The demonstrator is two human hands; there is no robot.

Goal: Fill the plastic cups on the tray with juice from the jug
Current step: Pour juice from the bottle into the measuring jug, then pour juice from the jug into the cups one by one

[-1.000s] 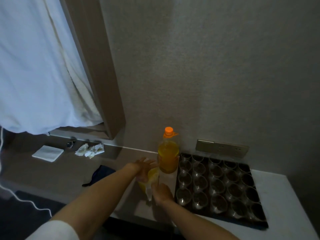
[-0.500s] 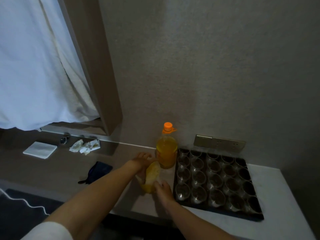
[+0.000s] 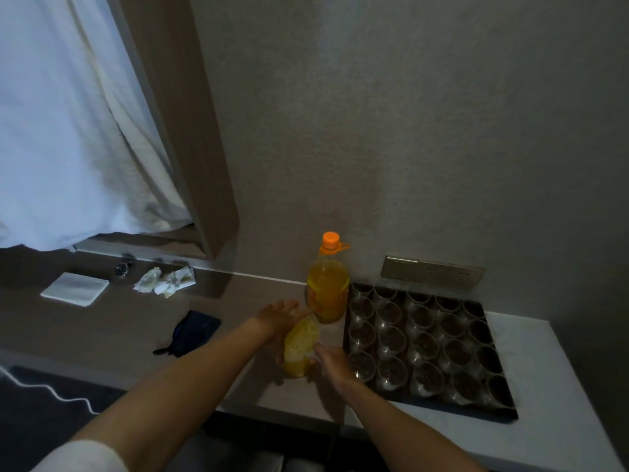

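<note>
i see the jug (image 3: 299,350) of yellow juice tilted on the brown counter (image 3: 112,321), just left of the dark tray (image 3: 503,412). my left hand (image 3: 277,318) lies against its far side with fingers stretched out flat, while my right hand (image 3: 332,364) curls around its near edge and grips it. the clear plastic cups (image 3: 422,342) stand in rows on the tray, and i cannot tell if any hold juice. an orange-capped juice bottle (image 3: 328,284) stands upright just behind the jug, touching the tray's corner.
</note>
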